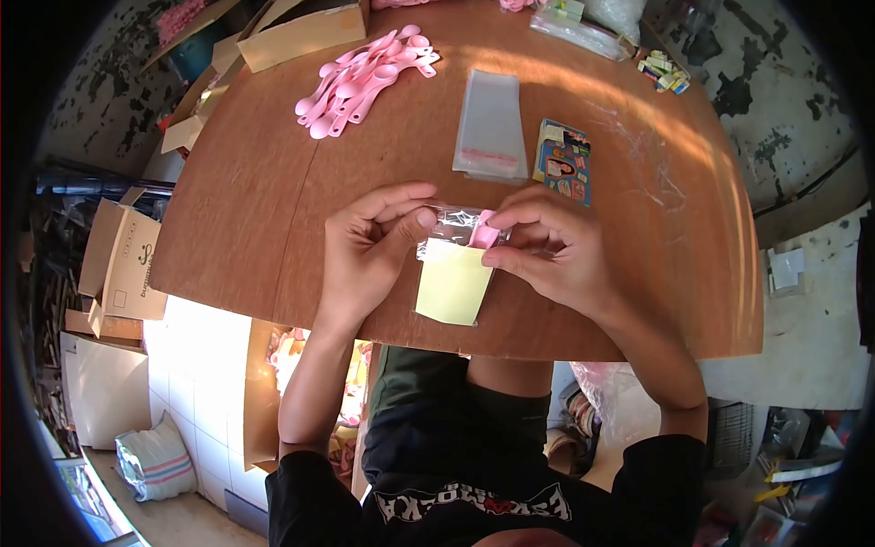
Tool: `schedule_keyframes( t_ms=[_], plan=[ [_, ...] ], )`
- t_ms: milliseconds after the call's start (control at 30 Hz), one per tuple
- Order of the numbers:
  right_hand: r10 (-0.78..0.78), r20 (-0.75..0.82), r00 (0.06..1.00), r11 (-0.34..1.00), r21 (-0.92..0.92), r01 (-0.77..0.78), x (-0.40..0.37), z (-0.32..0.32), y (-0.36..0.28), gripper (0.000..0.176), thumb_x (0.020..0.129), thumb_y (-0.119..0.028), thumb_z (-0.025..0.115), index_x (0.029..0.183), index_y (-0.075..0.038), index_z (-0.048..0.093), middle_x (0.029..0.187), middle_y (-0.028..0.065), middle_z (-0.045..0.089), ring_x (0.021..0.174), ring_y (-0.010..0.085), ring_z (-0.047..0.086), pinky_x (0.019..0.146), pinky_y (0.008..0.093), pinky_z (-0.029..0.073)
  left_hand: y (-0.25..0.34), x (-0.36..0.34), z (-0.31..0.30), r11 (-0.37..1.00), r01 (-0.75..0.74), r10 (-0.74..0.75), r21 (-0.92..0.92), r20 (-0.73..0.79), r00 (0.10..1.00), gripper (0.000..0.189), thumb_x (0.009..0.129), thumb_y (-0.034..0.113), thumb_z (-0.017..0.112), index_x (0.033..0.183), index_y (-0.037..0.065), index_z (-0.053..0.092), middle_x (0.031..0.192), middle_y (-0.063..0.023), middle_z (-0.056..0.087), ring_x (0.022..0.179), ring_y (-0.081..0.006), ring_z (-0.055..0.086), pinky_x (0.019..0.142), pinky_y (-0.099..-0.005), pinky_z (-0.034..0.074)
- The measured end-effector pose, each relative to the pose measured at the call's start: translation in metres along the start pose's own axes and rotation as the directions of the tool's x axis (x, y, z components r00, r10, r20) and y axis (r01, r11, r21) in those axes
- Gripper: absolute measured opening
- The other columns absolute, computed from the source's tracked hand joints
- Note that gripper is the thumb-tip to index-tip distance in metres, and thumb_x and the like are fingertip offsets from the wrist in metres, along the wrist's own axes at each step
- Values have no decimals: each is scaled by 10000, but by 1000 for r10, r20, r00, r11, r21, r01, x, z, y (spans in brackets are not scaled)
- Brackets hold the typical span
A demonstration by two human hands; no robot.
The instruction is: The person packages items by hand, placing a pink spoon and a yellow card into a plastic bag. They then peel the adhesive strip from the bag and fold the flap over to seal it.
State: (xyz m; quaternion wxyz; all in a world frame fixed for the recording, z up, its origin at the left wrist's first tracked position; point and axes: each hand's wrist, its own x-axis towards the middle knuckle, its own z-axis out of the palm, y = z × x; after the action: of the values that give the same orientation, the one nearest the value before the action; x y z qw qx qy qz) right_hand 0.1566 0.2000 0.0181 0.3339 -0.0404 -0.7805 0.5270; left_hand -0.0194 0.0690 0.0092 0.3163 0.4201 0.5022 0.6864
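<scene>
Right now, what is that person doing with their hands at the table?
A person sits at a brown table, and both hands are on a small clear bag with a yellow card inside. The left hand pinches the bag's top edge. The right hand pinches a pink spoon at the bag's opening. Farther back lie a pile of pink spoons, a stack of empty bags and a pack of picture cards.

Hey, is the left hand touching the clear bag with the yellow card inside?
Touching. The head view shows the left hand with its thumb and forefinger pinched on the crinkled top edge of the clear bag.
</scene>
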Motion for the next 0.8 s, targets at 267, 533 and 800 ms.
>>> schedule_keyframes(
  t_ms=[267,533,800],
  plan=[
    [64,-93,994,992,117,-53,-2,2,6,259,785,85,727,1017,27,627,1062,89,608,928,146,668,750,227,587,4,1,4,997,52,-49,-55,52,997,331,931,106,637,1218,-52,587,1023,-142,698,934,-152,661,803,-264,532],
    [129,-60,990,977,180,-117,0,1,-11,303,823,22,723,1101,18,603,1076,82,605,887,124,661,739,244,565,15,-10,-4,992,129,-129,8,83,988,183,886,66,697,1011,-65,679,907,-77,717,795,-74,640,704,-215,509],
    [107,-133,985,986,-112,-122,19,-55,-15,225,887,-67,659,1100,-4,628,927,51,641,813,80,624,699,226,489,47,-130,-113,908,61,-228,415,367,902,164,755,-11,773,894,-56,700,838,-159,724,750,-211,725,636,-291,565]
  ],
)
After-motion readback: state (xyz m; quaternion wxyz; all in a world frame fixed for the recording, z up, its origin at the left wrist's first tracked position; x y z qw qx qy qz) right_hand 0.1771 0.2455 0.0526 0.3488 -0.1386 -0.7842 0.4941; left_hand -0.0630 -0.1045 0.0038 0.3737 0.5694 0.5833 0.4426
